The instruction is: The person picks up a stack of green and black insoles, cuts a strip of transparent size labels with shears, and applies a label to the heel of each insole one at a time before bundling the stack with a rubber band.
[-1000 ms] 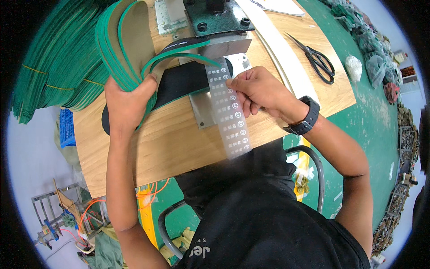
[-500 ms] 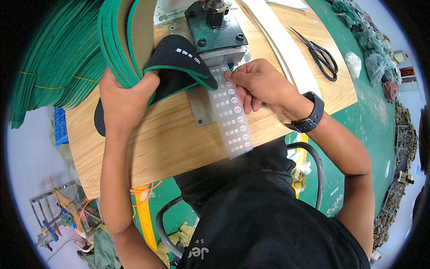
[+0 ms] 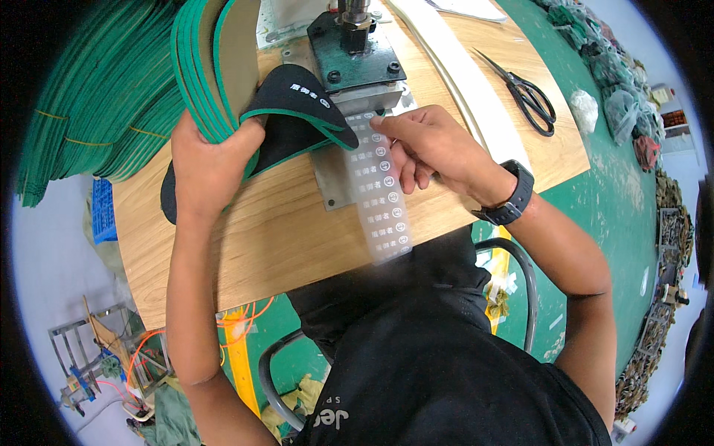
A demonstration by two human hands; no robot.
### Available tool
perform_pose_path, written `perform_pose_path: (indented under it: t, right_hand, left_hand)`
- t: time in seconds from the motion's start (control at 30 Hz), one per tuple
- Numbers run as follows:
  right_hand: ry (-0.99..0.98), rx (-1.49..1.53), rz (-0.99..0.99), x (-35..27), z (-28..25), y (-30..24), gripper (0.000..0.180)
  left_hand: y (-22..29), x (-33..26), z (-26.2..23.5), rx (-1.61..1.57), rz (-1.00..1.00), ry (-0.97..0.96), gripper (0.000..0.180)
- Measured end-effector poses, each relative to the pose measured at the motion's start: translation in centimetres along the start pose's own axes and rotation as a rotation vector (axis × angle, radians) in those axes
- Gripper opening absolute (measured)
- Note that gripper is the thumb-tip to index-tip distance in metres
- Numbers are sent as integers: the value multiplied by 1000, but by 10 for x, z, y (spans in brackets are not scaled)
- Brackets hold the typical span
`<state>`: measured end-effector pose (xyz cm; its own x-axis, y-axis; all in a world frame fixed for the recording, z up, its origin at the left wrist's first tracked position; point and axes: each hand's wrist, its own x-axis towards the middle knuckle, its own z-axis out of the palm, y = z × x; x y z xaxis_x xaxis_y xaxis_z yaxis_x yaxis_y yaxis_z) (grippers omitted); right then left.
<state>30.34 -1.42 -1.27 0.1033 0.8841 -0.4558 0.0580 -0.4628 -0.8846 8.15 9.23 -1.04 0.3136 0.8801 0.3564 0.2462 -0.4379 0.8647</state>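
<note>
My left hand (image 3: 212,152) grips a fanned stack of green-edged insoles (image 3: 216,63) standing on edge, and one black-topped insole (image 3: 294,111) peels forward from it with its heel lying toward the press. My right hand (image 3: 428,145) presses its fingertips on a clear strip of white printed labels (image 3: 379,197) that runs from under the dark metal press head (image 3: 357,52) down over the table's near edge. A black watch sits on the right wrist.
The wooden tabletop (image 3: 253,245) carries black scissors (image 3: 524,93) at the right and a long pale strip (image 3: 465,82) beside them. Bundles of green insoles (image 3: 89,111) pile up at the left. Green floor and heaped scraps (image 3: 617,82) lie to the right.
The black insole has swung up and forward, its heel now lying beside the press head. My right hand has slid up the label strip toward the press.
</note>
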Motion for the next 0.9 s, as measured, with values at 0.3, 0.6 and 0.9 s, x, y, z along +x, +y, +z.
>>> perform_pose_path:
  t: [0.3, 0.6, 0.9]
  right_hand:
    - [-17, 19, -10, 0, -2, 5, 31]
    - [-48, -36, 71, 5, -5, 3, 28]
    - [-71, -6, 116, 8, -4, 1, 31]
  left_hand:
    - [-3, 3, -6, 24, -47, -25, 18]
    - [-3, 2, -5, 51, -93, 37, 21]
    - [1, -3, -3, 43, -50, 95, 25]
